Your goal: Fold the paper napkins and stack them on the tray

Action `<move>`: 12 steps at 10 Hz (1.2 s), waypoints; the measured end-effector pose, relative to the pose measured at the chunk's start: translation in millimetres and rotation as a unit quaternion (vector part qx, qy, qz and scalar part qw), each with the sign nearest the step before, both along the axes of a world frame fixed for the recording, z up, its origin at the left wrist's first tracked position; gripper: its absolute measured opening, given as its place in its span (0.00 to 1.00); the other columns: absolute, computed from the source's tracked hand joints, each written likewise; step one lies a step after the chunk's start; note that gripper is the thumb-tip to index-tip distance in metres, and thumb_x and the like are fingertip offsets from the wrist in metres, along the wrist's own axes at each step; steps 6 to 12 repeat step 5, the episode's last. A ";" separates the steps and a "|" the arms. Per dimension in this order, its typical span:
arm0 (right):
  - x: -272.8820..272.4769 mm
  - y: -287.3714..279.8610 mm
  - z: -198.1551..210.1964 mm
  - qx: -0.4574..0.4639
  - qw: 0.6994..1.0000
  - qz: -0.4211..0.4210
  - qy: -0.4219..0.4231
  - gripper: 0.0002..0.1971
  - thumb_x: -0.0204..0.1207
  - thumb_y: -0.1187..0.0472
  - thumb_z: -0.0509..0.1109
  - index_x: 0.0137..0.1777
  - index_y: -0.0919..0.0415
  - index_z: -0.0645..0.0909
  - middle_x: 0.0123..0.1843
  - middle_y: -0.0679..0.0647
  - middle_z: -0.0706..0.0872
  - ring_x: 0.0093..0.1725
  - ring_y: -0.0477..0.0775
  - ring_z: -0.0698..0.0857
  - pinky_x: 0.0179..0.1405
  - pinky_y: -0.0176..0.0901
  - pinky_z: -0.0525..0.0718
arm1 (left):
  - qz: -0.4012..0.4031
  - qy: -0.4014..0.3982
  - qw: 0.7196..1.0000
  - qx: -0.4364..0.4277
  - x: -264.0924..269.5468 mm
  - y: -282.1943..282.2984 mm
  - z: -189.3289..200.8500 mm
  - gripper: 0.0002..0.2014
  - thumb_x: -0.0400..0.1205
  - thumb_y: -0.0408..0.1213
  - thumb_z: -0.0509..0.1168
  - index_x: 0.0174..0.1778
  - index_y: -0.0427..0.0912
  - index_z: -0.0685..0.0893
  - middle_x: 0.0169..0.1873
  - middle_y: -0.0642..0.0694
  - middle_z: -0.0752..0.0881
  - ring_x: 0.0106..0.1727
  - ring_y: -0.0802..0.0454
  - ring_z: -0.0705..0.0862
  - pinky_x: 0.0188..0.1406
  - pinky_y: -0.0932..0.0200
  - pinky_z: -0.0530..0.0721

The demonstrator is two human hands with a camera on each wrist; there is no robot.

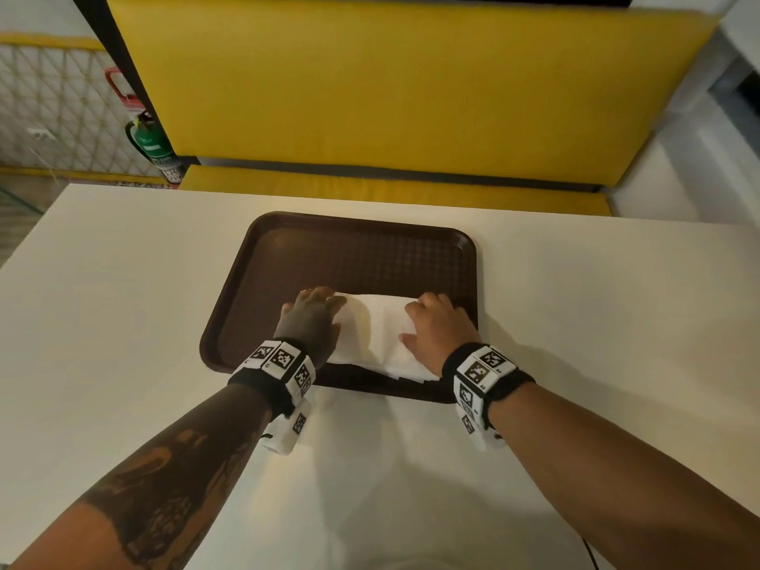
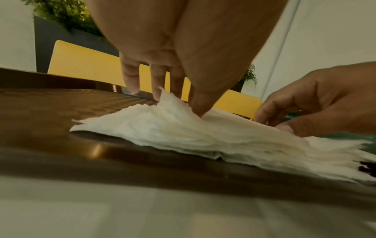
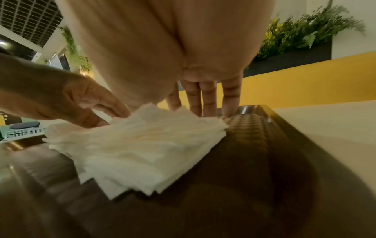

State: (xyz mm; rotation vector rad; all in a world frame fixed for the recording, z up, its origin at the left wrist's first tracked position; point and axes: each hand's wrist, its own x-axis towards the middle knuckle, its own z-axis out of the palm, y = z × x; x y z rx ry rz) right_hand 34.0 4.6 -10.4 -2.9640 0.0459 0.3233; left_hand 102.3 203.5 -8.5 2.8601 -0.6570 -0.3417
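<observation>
A dark brown tray (image 1: 370, 253) lies in the middle of the white table. A stack of white paper napkins (image 1: 378, 335) sits on the tray's near half, its near edge reaching over the rim. My left hand (image 1: 314, 302) is at the stack's far left corner. In the left wrist view, its thumb and fingertips (image 2: 158, 95) pinch a raised corner of the top napkin (image 2: 183, 133). My right hand (image 1: 436, 322) rests on the right side of the stack. Its fingers (image 3: 203, 103) point straight down at the napkins' (image 3: 142, 145) far edge, and the thumb lies on the paper.
The table (image 1: 123, 322) has bare surface on both sides of the tray and in front of it. A yellow bench (image 1: 390, 96) stands behind the table's far edge. A green fire extinguisher (image 1: 148, 141) hangs at the far left. A teal basket (image 3: 24, 130) sits off to the left.
</observation>
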 end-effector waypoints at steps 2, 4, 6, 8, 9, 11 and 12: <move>-7.4 1.9 -0.1 -0.049 0.999 -0.002 0.016 0.21 0.83 0.43 0.55 0.68 0.56 0.73 0.67 0.57 0.76 0.65 0.59 0.74 0.61 0.57 0.77 | -0.010 0.002 0.998 0.063 0.9 1.9 -4.2 0.21 0.84 0.44 0.59 0.74 0.49 0.70 0.78 0.47 0.67 0.80 0.44 0.62 0.75 0.36 0.65; -9.9 5.1 4.0 -0.043 0.999 -0.008 0.020 0.23 0.83 0.44 0.55 0.71 0.57 0.72 0.68 0.57 0.75 0.67 0.59 0.74 0.63 0.57 0.77 | -0.005 0.020 0.997 0.068 0.2 -1.0 -2.3 0.22 0.85 0.45 0.57 0.75 0.48 0.69 0.80 0.47 0.64 0.83 0.43 0.57 0.77 0.35 0.62; -7.9 1.1 4.1 -0.022 0.999 -0.027 -0.002 0.25 0.82 0.42 0.56 0.72 0.56 0.71 0.69 0.57 0.75 0.67 0.59 0.73 0.63 0.57 0.77 | 0.010 -0.019 0.999 0.033 -0.7 -0.4 1.7 0.22 0.84 0.46 0.58 0.76 0.50 0.69 0.81 0.45 0.62 0.83 0.42 0.56 0.77 0.33 0.61; -7.9 1.1 4.1 -0.022 0.999 -0.027 -0.002 0.25 0.82 0.42 0.56 0.72 0.56 0.71 0.69 0.57 0.75 0.67 0.59 0.73 0.63 0.57 0.77 | 0.010 -0.019 0.999 0.033 -0.7 -0.4 1.7 0.22 0.84 0.46 0.58 0.76 0.50 0.69 0.81 0.45 0.62 0.83 0.42 0.56 0.77 0.33 0.61; -7.9 1.1 4.1 -0.022 0.999 -0.027 -0.002 0.25 0.82 0.42 0.56 0.72 0.56 0.71 0.69 0.57 0.75 0.67 0.59 0.73 0.63 0.57 0.77 | 0.010 -0.019 0.999 0.033 -0.7 -0.4 1.7 0.22 0.84 0.46 0.58 0.76 0.50 0.69 0.81 0.45 0.62 0.83 0.42 0.56 0.77 0.33 0.61; -7.9 1.1 4.1 -0.022 0.999 -0.027 -0.002 0.25 0.82 0.42 0.56 0.72 0.56 0.71 0.69 0.57 0.75 0.67 0.59 0.73 0.63 0.57 0.77 | 0.010 -0.019 0.999 0.033 -0.7 -0.4 1.7 0.22 0.84 0.46 0.58 0.76 0.50 0.69 0.81 0.45 0.62 0.83 0.42 0.56 0.77 0.33 0.61; -7.9 1.1 4.1 -0.022 0.999 -0.027 -0.002 0.25 0.82 0.42 0.56 0.72 0.56 0.71 0.69 0.57 0.75 0.67 0.59 0.73 0.63 0.57 0.77 | 0.010 -0.019 0.999 0.033 -0.7 -0.4 1.7 0.22 0.84 0.46 0.58 0.76 0.50 0.69 0.81 0.45 0.62 0.83 0.42 0.56 0.77 0.33 0.61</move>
